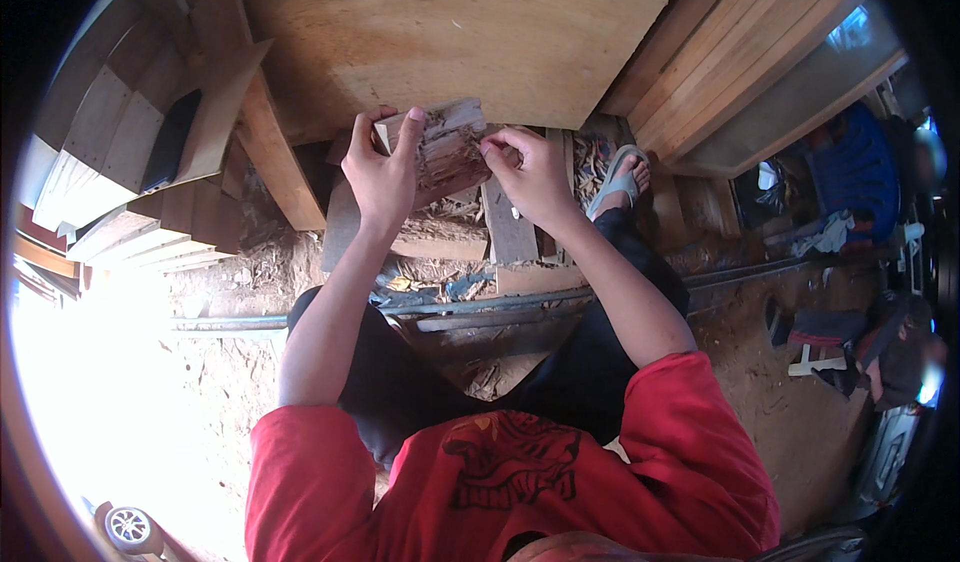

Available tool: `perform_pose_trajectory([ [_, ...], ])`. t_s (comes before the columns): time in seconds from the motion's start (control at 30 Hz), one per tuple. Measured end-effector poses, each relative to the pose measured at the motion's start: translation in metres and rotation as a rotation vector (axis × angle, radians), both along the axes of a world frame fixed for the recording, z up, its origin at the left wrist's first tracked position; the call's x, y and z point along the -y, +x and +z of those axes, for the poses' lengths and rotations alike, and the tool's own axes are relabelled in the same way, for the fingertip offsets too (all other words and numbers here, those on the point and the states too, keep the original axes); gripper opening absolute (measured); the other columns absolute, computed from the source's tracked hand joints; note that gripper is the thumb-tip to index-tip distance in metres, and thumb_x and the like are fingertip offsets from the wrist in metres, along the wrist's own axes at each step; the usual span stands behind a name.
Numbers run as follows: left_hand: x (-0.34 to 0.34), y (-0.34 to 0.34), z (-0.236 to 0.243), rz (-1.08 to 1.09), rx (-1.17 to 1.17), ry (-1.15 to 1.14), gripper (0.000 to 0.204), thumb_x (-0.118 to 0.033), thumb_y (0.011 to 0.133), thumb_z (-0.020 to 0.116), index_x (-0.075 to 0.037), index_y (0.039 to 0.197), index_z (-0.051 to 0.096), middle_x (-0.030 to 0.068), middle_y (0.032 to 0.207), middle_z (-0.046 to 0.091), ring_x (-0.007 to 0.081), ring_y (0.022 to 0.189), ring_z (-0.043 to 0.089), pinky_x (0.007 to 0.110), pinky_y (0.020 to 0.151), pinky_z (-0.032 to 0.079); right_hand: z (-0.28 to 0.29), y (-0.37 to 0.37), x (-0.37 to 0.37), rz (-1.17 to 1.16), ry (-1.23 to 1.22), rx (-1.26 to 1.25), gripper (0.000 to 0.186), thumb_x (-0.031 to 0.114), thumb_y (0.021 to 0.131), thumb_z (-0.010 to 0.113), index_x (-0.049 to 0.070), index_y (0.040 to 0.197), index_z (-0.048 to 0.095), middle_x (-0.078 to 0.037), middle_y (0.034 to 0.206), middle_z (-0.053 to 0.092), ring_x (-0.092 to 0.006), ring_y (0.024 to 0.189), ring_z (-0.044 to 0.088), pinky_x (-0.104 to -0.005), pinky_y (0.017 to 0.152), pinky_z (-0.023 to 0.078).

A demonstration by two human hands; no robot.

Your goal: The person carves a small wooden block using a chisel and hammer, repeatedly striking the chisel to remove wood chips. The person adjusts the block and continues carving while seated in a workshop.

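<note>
Gripping a splintered wood piece (452, 142) by the panel (430, 42), the left hand (386, 172) is holding one end, the right hand (532, 177) pinching the other, shavings (450, 232) lying between planks (512, 227) nearer than the panel.

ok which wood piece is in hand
The rough splintered wood piece, held in the left hand, the right hand at its edge; nearby boards aren't held.
</note>
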State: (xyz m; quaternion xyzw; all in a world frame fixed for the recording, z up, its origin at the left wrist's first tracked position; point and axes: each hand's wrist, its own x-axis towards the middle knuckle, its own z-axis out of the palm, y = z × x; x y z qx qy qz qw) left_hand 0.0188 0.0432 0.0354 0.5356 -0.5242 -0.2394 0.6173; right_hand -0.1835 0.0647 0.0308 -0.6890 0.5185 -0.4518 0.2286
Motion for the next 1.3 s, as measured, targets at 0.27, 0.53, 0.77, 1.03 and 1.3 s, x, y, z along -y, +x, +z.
perform_pose_trajectory([
  [0.27,-0.006,-0.003,0.005,-0.034,0.048,0.0,0.047,-0.038,0.089,0.087,0.001,0.107,0.069,0.0106,0.076,0.07,0.0119,0.073,0.062,0.03,0.072,0.053,-0.004,-0.008,0.001,0.031,0.009,-0.191,0.018,0.009,0.094,0.071,-0.001,0.109,0.076,-0.016,0.098,0.077,-0.0178,0.078,0.072,-0.0316,0.071,0.055],
  [0.53,-0.01,-0.004,0.005,-0.046,0.243,-0.089,0.044,-0.034,0.09,0.086,0.0,0.113,0.069,0.0073,0.073,0.064,0.0116,0.069,0.056,0.029,0.067,0.049,0.004,-0.013,0.006,0.07,0.716,0.235,0.023,0.024,0.101,0.066,0.002,0.101,0.072,-0.004,0.088,0.071,-0.0133,0.07,0.065,-0.0308,0.064,0.054],
  [0.77,-0.012,-0.004,0.004,-0.066,0.196,-0.058,0.048,-0.035,0.087,0.089,0.001,0.111,0.069,0.017,0.084,0.074,0.0192,0.076,0.071,0.033,0.073,0.056,0.01,-0.02,0.005,0.148,0.955,0.55,0.024,0.033,0.102,0.069,0.01,0.096,0.071,-0.001,0.085,0.069,-0.0106,0.071,0.063,-0.0271,0.063,0.052],
  [1.03,-0.006,-0.002,0.001,-0.004,0.197,-0.124,0.04,-0.027,0.088,0.089,0.0,0.111,0.071,0.016,0.085,0.074,0.0131,0.077,0.067,0.032,0.073,0.056,-0.004,-0.014,0.008,0.106,0.85,0.636,0.019,0.031,0.101,0.073,0.012,0.102,0.074,0.002,0.089,0.072,-0.0085,0.077,0.063,-0.028,0.068,0.052],
  [1.3,-0.009,-0.007,0.003,-0.053,0.406,-0.36,0.052,-0.035,0.082,0.092,0.002,0.111,0.07,0.0181,0.089,0.073,0.029,0.076,0.073,0.038,0.07,0.058,-0.001,-0.017,0.007,0.089,0.92,0.655,0.021,0.035,0.1,0.071,0.015,0.096,0.07,0.004,0.084,0.065,-0.0102,0.072,0.062,-0.031,0.065,0.053],
])
